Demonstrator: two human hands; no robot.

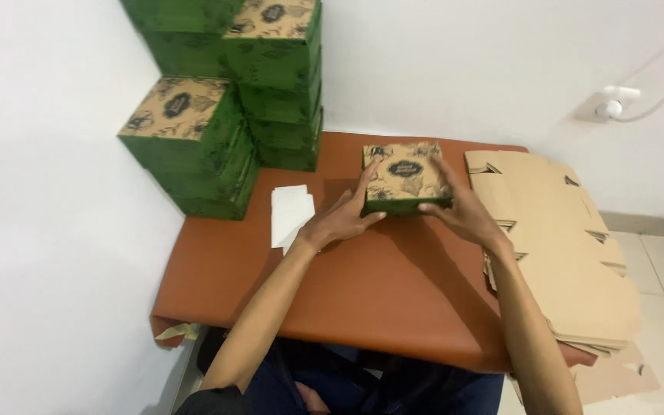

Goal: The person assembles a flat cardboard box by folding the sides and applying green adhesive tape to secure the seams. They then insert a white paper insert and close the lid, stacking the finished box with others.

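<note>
I hold one assembled green box [406, 179] with a tan printed lid between both hands, at about 12 o'clock from my body, resting on the orange-brown surface [378, 284]. My left hand [341, 219] grips its left near corner from 8 o'clock, fingers [365, 182] lying up the left edge. My right hand [464, 209] clasps the right side from 4 o'clock, thumb along the front wall. Both hands are closed on the box and equally near it. The box is nearly square; no long axis is evident. Finished boxes [228, 100] stand stacked at 10 o'clock against the wall. White paper slips [290, 215] lie at 9 o'clock of the box. Flat cardboard blanks [559, 246] are piled at 3 o'clock
</note>
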